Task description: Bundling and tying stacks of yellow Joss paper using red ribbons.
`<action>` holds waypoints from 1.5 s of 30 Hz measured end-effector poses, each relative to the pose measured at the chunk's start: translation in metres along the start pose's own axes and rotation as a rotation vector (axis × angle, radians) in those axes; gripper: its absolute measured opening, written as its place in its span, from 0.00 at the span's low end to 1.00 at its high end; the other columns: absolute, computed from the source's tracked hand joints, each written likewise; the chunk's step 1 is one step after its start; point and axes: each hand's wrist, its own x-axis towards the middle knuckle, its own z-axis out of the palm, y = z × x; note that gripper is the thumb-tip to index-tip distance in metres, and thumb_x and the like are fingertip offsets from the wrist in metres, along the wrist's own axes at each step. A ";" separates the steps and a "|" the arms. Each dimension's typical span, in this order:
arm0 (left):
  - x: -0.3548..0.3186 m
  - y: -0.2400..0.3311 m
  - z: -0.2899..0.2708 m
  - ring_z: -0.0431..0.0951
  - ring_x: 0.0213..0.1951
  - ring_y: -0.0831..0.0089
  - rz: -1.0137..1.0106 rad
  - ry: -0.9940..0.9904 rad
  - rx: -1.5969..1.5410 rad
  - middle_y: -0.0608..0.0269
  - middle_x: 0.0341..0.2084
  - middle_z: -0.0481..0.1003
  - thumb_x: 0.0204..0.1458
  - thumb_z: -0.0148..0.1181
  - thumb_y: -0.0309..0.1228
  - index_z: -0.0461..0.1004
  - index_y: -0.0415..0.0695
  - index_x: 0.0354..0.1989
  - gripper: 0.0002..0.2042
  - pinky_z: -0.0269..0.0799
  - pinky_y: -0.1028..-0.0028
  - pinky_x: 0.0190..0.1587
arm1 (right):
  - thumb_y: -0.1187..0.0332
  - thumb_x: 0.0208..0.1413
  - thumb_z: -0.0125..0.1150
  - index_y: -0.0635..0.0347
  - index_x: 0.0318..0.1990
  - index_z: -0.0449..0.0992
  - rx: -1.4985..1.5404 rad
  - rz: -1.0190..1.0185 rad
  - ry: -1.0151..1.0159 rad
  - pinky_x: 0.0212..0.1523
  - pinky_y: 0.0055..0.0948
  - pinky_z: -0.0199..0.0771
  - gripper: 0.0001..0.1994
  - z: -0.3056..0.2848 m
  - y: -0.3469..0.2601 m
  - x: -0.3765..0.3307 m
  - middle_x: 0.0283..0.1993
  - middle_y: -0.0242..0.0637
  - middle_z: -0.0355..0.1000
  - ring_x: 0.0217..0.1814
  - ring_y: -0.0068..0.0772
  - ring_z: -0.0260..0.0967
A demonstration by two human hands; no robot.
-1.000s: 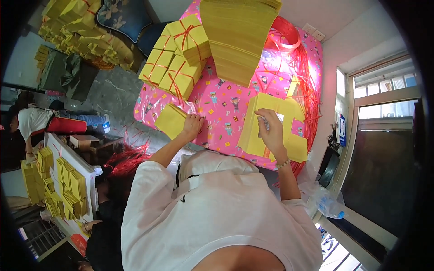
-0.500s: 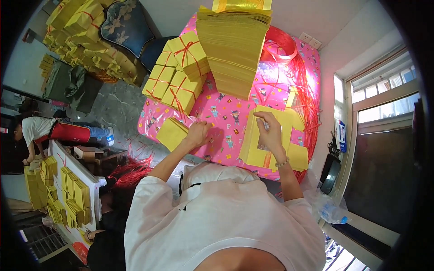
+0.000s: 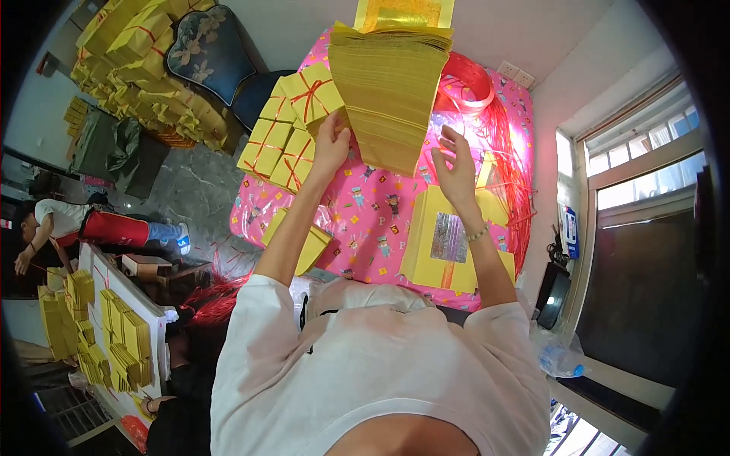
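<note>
A tall stack of yellow paper sheets (image 3: 388, 91) stands at the far middle of the pink patterned table. My left hand (image 3: 331, 146) is raised at the stack's left side, near the tied bundles; its fingers are loosely bent and no held thing shows. On the other side my right hand (image 3: 455, 169) has its fingers apart, with nothing in it, just off the stack's lower right edge. Below that hand lies a flat pile of yellow paper (image 3: 426, 262) with a silver square (image 3: 449, 237) on top. Partly behind my left forearm is a small yellow paper pile (image 3: 313, 249).
Yellow bundles tied with red ribbon (image 3: 268, 148) sit at the table's left. Red ribbon strands (image 3: 513, 175) hang along its right side. A blue chair (image 3: 211, 57) and heaped yellow bundles (image 3: 141, 83) stand farther left. Another person (image 3: 65, 220) bends at a white table (image 3: 156, 319).
Both my hands have moved away from me toward the tall stack, the left from the small pile, the right from above the flat pile. The silver square now shows fully.
</note>
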 end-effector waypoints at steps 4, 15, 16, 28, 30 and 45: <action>0.018 -0.003 0.004 0.63 0.57 0.64 0.050 -0.030 -0.098 0.50 0.55 0.62 0.53 0.45 0.20 0.57 0.37 0.60 0.24 0.58 0.70 0.59 | 0.68 0.53 0.57 0.62 0.60 0.58 -0.087 -0.055 0.028 0.53 0.36 0.67 0.27 0.007 -0.006 0.020 0.56 0.46 0.62 0.57 0.41 0.63; 0.013 0.021 0.000 0.69 0.49 0.63 0.181 -0.074 0.211 0.50 0.49 0.65 0.51 0.44 0.20 0.60 0.41 0.60 0.24 0.64 0.70 0.52 | 0.67 0.52 0.58 0.67 0.60 0.56 -0.066 -0.023 -0.038 0.56 0.36 0.64 0.29 0.017 -0.007 0.041 0.58 0.49 0.61 0.58 0.43 0.63; 0.011 0.030 0.001 0.70 0.47 0.63 0.154 -0.078 0.305 0.50 0.47 0.65 0.51 0.45 0.21 0.60 0.42 0.60 0.24 0.64 0.70 0.50 | 0.68 0.51 0.58 0.67 0.60 0.56 -0.071 -0.027 -0.032 0.56 0.36 0.65 0.29 0.017 -0.006 0.042 0.58 0.49 0.61 0.58 0.43 0.64; 0.010 0.062 -0.005 0.69 0.45 0.81 -0.227 -0.242 -0.332 0.67 0.50 0.69 0.51 0.42 0.18 0.61 0.41 0.59 0.24 0.63 0.79 0.47 | 0.74 0.50 0.56 0.65 0.56 0.58 -0.003 -0.038 -0.028 0.50 0.35 0.71 0.25 0.013 0.010 0.049 0.54 0.46 0.63 0.55 0.40 0.66; 0.011 0.060 -0.006 0.69 0.44 0.81 -0.228 -0.236 -0.332 0.67 0.49 0.70 0.51 0.42 0.18 0.61 0.41 0.59 0.24 0.63 0.78 0.47 | 0.74 0.51 0.56 0.65 0.56 0.58 0.025 -0.039 -0.037 0.49 0.34 0.71 0.24 0.013 0.010 0.049 0.54 0.46 0.63 0.55 0.39 0.66; 0.006 0.054 -0.010 0.64 0.56 0.72 -0.257 -0.246 -0.318 0.65 0.58 0.63 0.53 0.38 0.21 0.57 0.47 0.63 0.26 0.59 0.72 0.54 | 0.73 0.52 0.56 0.65 0.54 0.61 0.108 0.003 -0.062 0.47 0.31 0.73 0.22 0.012 0.021 0.050 0.52 0.45 0.66 0.54 0.37 0.67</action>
